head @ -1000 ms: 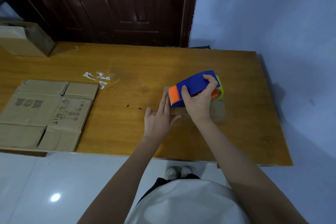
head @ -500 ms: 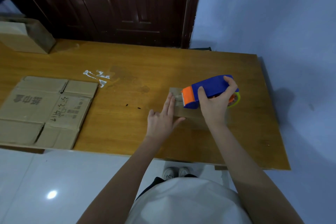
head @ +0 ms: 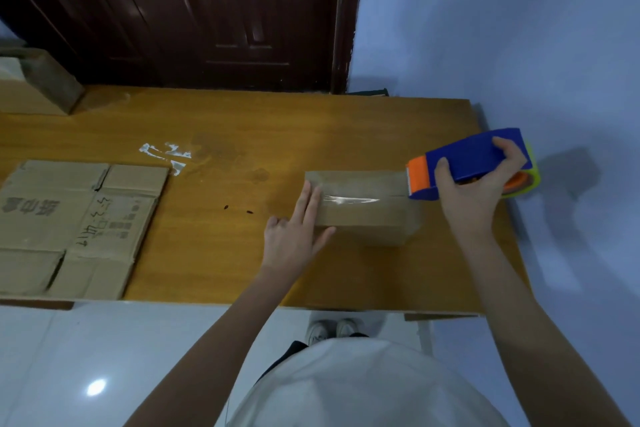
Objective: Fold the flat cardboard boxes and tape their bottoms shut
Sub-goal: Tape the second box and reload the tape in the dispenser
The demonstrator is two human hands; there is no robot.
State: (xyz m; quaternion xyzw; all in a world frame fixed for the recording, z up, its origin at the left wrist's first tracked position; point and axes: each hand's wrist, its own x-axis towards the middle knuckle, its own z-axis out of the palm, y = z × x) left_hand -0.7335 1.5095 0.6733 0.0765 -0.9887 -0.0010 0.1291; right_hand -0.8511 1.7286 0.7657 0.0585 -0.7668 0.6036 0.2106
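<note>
**A:** So how far along are we with the boxes?

**B:** Partway, we reckon. We've got one small folded box (head: 363, 206) sitting bottom-up on the table (head: 242, 121), roughly at 1 o'clock from our body. A clear strip of tape (head: 349, 199) runs along its seam. Our left hand (head: 294, 232) rests flat on the 9 o'clock end of the box, fingers straight and close together, pinning the tape end. Our right hand (head: 474, 191) has its fingers curled round the blue tape dispenser (head: 474, 165), whose orange nose sits right at the 3 o'clock edge of the box.

**A:** So that bottom's nearly shut?

**B:** Looks like it. We judge the strip spans the seam, but it isn't cut yet; the tape seems joined to the dispenser.

**A:** And what's left?

**B:** One flat cardboard sheet (head: 76, 225) over at 9 o'clock, untouched, so that needs folding and taping.

**A:** Full count?

**B:** One folded box, one flat one, one dispenser. Plus another brown box (head: 34, 87) at 10 o'clock by the door (head: 207, 10); we can't tell if it's part of the job.
</note>
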